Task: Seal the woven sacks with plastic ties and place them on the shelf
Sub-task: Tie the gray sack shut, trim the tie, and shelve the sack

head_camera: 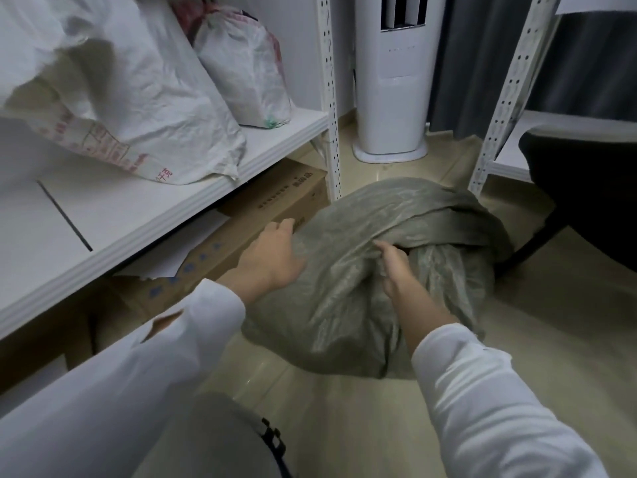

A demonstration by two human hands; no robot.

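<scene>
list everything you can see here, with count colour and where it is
woven sack: one, grey-green, on the floor by the shelf
woven sacks on shelf: two, white with red print, leaning on the shelf board
shelf: one, white, left
cardboard box: one, brown, under the shelf board
tower air conditioner: one, white, back wall
second rack: one, white, right
chair: one, black, right
curtain: one, dark grey, behind the rack
left hand: white sleeve, rests on the floor sack's left side
right hand: white sleeve, grips a fold of the floor sack
</scene>
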